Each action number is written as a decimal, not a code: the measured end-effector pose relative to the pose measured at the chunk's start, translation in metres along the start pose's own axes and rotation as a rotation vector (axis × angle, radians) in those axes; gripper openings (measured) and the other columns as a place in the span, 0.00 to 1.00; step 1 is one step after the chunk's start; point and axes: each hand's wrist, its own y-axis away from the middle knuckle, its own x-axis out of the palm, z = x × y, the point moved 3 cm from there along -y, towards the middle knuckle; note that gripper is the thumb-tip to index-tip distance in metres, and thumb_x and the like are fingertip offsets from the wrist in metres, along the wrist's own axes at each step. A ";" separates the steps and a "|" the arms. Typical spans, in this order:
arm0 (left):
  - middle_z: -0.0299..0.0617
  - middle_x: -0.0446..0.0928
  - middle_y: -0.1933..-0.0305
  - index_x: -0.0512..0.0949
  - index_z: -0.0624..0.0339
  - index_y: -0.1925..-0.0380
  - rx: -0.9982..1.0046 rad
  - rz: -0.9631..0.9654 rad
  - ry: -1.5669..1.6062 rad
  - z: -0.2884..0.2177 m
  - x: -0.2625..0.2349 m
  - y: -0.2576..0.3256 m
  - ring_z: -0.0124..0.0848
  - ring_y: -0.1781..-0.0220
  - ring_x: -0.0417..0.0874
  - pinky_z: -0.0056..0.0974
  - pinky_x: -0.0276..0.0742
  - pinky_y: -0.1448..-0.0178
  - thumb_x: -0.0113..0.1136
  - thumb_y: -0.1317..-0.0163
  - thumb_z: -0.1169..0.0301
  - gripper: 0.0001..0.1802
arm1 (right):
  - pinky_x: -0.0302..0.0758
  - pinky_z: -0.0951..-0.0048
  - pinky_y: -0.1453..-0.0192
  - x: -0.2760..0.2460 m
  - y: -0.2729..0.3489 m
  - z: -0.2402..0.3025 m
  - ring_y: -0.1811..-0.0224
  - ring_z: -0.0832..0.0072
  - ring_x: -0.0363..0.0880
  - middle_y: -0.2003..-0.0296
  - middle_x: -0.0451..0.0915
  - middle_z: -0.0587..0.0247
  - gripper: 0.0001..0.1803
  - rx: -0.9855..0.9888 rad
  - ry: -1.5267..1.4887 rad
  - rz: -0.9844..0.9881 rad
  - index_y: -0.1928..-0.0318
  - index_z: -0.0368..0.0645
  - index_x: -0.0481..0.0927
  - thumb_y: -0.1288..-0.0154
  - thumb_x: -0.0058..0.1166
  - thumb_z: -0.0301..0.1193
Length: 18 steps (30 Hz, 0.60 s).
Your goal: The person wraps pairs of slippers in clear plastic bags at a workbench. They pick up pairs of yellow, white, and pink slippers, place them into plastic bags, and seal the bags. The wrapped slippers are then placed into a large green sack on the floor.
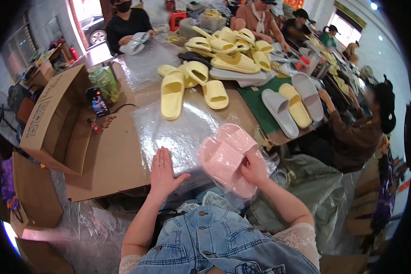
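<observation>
A pair of pink slippers [223, 157] in a clear plastic bag is gripped by my right hand [255, 168] near the table's front edge. The fingers of that hand are closed round the slippers' side, with the thumb on top. My left hand [163, 171] lies flat, fingers stretched out, on a stack of clear plastic bags [162, 128]. Just beyond the stack lie loose yellow slippers [172, 98], one of them resting on its far edge. Behind these rises a heap of more yellow slippers [235, 63].
An open cardboard box [55, 118] stands on the left, beside a phone [97, 101] and a green plastic bag [104, 82]. Grey and yellow slippers [293, 105] lie on a green board to the right. Co-workers [363, 121] sit around the table; a grey-green sheet [306, 196] drapes beside me.
</observation>
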 end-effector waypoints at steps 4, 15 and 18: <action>0.68 0.56 0.22 0.53 0.77 0.25 0.009 0.000 -0.023 0.003 0.002 0.002 0.60 0.18 0.54 0.54 0.49 0.17 0.70 0.47 0.35 0.66 | 0.79 0.56 0.60 -0.026 0.042 -0.069 0.63 0.46 0.82 0.66 0.83 0.48 0.11 -0.044 0.000 -0.005 0.58 0.43 0.82 0.41 0.61 0.30; 0.64 0.54 0.20 0.50 0.73 0.23 0.044 -0.034 -0.063 0.004 0.006 0.001 0.57 0.18 0.53 0.56 0.48 0.17 0.69 0.45 0.37 0.65 | 0.78 0.67 0.45 -0.082 0.162 -0.279 0.52 0.73 0.84 0.56 0.88 0.57 0.22 0.589 -0.268 0.119 0.46 0.34 0.84 0.33 0.62 0.38; 0.64 0.54 0.20 0.49 0.73 0.23 0.051 -0.033 -0.094 0.007 0.009 0.002 0.57 0.18 0.53 0.56 0.49 0.17 0.67 0.44 0.35 0.65 | 0.81 0.60 0.50 -0.086 0.163 -0.290 0.56 0.55 0.88 0.62 0.88 0.47 0.20 0.717 0.094 0.035 0.53 0.38 0.86 0.35 0.58 0.42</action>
